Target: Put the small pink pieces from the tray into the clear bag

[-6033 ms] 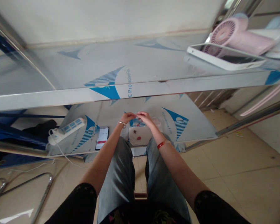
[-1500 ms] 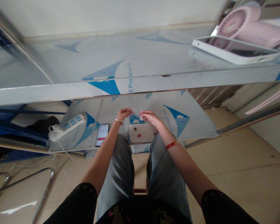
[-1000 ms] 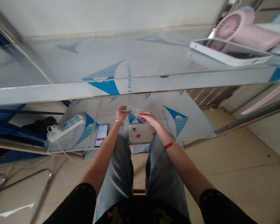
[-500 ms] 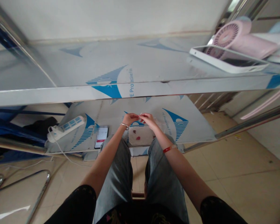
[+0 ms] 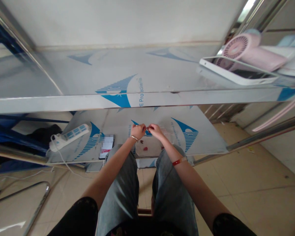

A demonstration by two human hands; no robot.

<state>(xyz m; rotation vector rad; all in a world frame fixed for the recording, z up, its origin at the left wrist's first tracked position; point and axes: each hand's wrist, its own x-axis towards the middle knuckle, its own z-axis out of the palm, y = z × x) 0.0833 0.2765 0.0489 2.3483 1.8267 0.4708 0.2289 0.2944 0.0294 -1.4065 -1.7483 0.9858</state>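
My left hand and my right hand meet fingertip to fingertip above the lower shelf. Both are closed in a pinch, and whatever lies between the fingertips is too small to make out. Just below them, near my knees, is a pale flat tray or sheet. On it lies a small dark red cluster, with a small dark bit close by. Something clear, like a plastic bag, is partly hidden beside my right hand.
A phone and a white power strip with its cable lie left on the lower shelf. The upper shelf's front edge runs across ahead of my hands. A pink handheld fan and a white-framed tablet-like object sit on it at right.
Both hands stay together, but their wrists and fingers have turned slightly and my left hand is more curled. The whole view has shifted a little downward.
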